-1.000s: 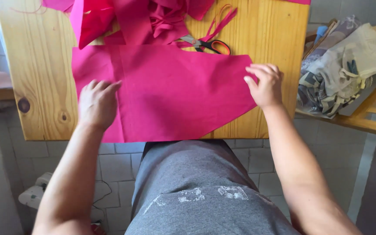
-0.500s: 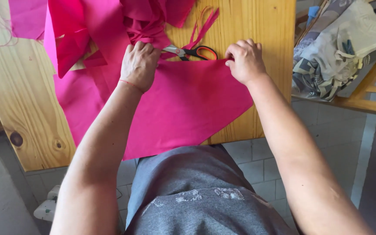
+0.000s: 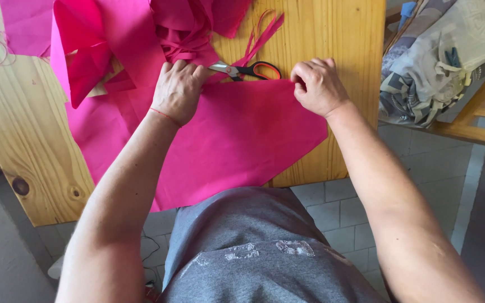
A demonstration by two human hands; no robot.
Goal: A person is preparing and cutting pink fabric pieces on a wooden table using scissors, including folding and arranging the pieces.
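- Two bare hands work at the far edge of a big sheet of pink fabric (image 3: 237, 140). It lies flat on the wooden table (image 3: 332, 33), and its near part hangs over the table's near edge towards the person's grey shirt (image 3: 254, 252).
- Left hand (image 3: 179, 90): knuckles up, fingers bent down onto the sheet's far edge, just beside the blade tips of the scissors (image 3: 248, 70). The fingertips are hidden, so I cannot tell whether they pinch the cloth or only press on it.
- Right hand (image 3: 316, 85): curled into a loose fist at the sheet's far right corner, with thumb and fingers closed together on the cloth edge.
- The scissors, with orange and black handles, lie untouched on the table between the two hands, just beyond the sheet.
- A heap of cut pink pieces (image 3: 136, 39) sits to the far left, and thin pink strips (image 3: 262, 33) trail beyond the scissors.
- A bag of printed cloth (image 3: 439, 62) rests on a wooden chair (image 3: 478, 132) to the right, well apart from the hands.
- Judged from this, the step in hand is taking hold of the far edge with both hands, to shift or fold the sheet.
- Any next move calls for both hands to lift evenly so the edge stays straight, and for the cloth to stay clear of the scissors' blades and the loose strips.
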